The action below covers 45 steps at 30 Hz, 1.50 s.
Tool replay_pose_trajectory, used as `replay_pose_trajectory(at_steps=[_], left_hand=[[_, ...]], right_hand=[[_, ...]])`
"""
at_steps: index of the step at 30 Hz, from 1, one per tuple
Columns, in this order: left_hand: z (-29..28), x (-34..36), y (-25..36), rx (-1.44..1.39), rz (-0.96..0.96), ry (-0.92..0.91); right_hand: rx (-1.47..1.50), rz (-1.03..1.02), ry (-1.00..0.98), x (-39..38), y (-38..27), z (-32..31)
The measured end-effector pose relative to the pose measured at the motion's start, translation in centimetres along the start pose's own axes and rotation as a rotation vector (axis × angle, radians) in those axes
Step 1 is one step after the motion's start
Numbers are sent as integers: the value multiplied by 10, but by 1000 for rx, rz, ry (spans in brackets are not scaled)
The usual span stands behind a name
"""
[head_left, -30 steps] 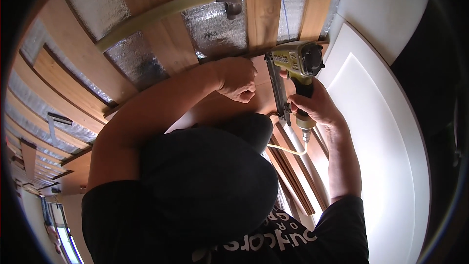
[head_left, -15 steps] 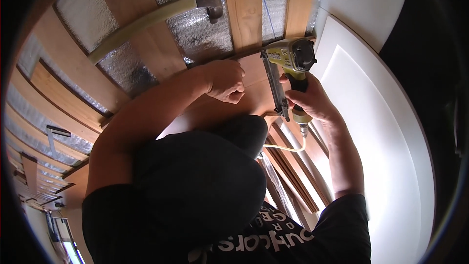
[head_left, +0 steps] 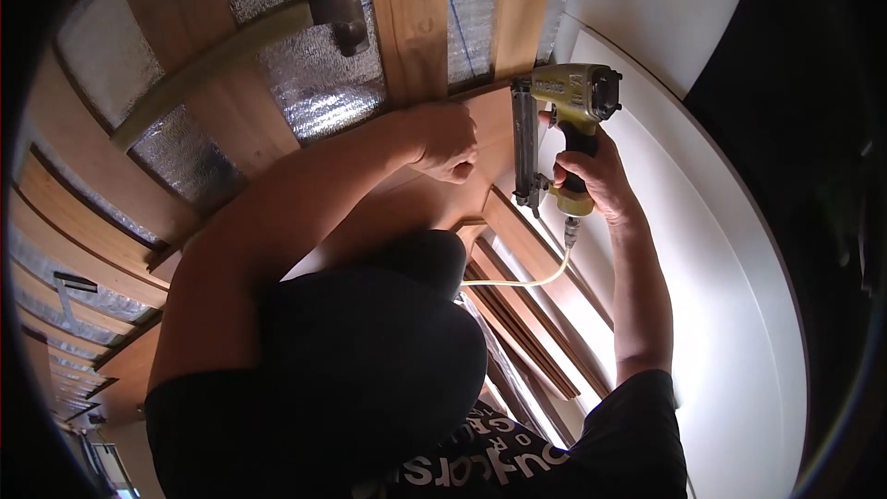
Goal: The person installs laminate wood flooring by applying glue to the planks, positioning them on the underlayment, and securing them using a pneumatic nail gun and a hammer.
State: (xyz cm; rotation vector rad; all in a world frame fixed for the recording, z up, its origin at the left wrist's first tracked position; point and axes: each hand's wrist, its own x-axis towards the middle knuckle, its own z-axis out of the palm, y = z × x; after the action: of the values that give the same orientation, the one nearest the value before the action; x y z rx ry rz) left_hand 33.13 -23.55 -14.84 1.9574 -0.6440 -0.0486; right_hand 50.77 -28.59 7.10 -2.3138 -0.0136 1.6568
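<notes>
My right hand (head_left: 602,174) grips a nail gun (head_left: 577,97) by its black handle. The nail gun has a yellow-green body and a long dark magazine. Its nose is at the right end of a reddish-brown wooden board (head_left: 496,125); whether they touch I cannot tell. A pale air hose (head_left: 527,283) runs from the bottom of the handle. My left hand (head_left: 449,144) is closed in a fist against the board, left of the nail gun. Whether anything is in its fingers is hidden. A claw hammer (head_left: 245,44) lies across the wooden slats, its head toward the right.
Wooden slats (head_left: 407,18) run side by side over silver foil insulation (head_left: 323,74). A white panel (head_left: 707,185) curves down the right side, beside the nail gun. Several long boards (head_left: 527,333) lean below. My dark cap (head_left: 370,351) blocks the lower middle. A metal angle-shaped piece (head_left: 69,288) sits far left.
The view has shifted, so the hammer and slats sit farther left. Both hands have moved right along the board. The nail gun is now more upright and closer to the white panel.
</notes>
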Motion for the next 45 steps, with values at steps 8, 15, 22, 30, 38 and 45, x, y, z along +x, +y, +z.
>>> replay_pose_trajectory(at_steps=[8,15,22,30,38,45], left_hand=[[2,-3,-4,-259,-73,205],[0,-4,-3,-203,-67,181],[-1,-4,-2,-203,-87,104],[2,-3,-3,-179,-57,99],[5,-3,-2,-179,-86,171],[23,-3,-8,-177,-19,247]], right_hand=[[-115,105,-216,17,-10,-18],[-120,97,-113,17,-7,-30],[-153,149,-45,16,-7,-31],[-77,87,41,3,-5,-35],[-79,87,-88,19,-18,-34],[-149,108,-63,24,-11,-45]])
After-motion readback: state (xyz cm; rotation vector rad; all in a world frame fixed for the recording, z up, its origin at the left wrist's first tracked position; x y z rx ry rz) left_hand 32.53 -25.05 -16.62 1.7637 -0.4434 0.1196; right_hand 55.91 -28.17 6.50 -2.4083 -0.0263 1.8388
